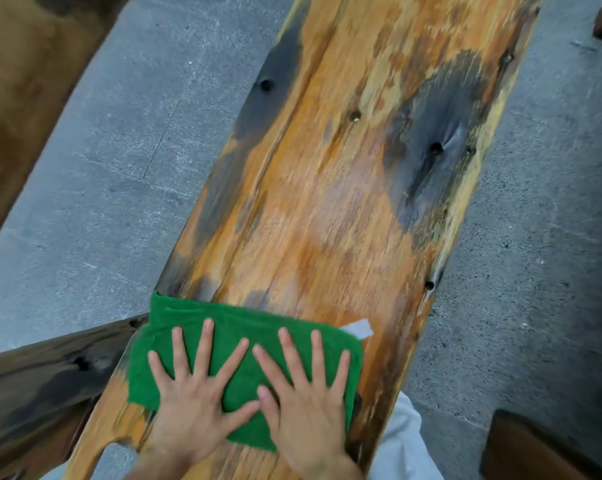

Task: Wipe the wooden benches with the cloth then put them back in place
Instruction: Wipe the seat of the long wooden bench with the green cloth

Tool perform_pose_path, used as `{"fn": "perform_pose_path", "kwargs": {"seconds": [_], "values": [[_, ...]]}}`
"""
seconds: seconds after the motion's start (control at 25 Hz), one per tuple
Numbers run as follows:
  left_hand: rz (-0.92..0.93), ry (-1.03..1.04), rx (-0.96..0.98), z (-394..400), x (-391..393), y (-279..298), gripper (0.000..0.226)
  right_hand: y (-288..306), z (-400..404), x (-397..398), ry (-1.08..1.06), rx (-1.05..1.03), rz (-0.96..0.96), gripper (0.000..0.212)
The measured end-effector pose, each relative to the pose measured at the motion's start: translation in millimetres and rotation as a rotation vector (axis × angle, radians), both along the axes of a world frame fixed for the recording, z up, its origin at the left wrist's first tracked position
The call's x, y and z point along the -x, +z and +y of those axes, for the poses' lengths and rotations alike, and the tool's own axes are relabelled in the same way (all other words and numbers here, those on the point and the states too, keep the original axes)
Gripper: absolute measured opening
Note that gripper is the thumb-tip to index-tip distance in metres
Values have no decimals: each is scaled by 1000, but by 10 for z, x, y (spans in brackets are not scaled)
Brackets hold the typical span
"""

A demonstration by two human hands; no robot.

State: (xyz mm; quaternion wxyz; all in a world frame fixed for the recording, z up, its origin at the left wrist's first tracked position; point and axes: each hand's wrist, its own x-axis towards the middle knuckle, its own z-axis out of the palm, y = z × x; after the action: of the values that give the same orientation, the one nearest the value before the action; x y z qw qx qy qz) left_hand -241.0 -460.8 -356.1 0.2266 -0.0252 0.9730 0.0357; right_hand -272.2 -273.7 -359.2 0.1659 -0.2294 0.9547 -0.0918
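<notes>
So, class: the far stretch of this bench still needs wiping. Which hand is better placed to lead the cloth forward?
Neither clearly: left hand and right hand both press flat on the cloth, side by side. Push the bench with both.

The bench (330, 188) is worn orange wood with dark patches and a slight sheen, the green cloth (237, 344) looks fuzzy terry, and the floor (95, 161) is rough matt concrete.

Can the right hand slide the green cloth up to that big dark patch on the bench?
Probably yes: the right hand lies flat on the green cloth, and the bench is bare up to the dark patch.
</notes>
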Motion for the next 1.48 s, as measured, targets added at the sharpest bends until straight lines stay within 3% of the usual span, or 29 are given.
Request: {"fn": "perform_pose_path", "kwargs": {"seconds": [0.28,0.6,0.8,1.28,1.48], "values": [[219,-17,12,843,2737,-165,88,-137,872,2696,-135,-39,137,59],[276,-101,-7,1237,5288,-245,87,-224,1359,5077,-259,-38,193,58],[284,-102,-7,1259,5917,-202,88,-184,1358,5726,-283,-35,186,59],[274,-129,21,1289,6367,-177,88,-156,1336,6152,-273,-54,145,58],[247,-68,25,1260,6940,-178,87,-169,1299,6806,-229,-81,144,58]]}}
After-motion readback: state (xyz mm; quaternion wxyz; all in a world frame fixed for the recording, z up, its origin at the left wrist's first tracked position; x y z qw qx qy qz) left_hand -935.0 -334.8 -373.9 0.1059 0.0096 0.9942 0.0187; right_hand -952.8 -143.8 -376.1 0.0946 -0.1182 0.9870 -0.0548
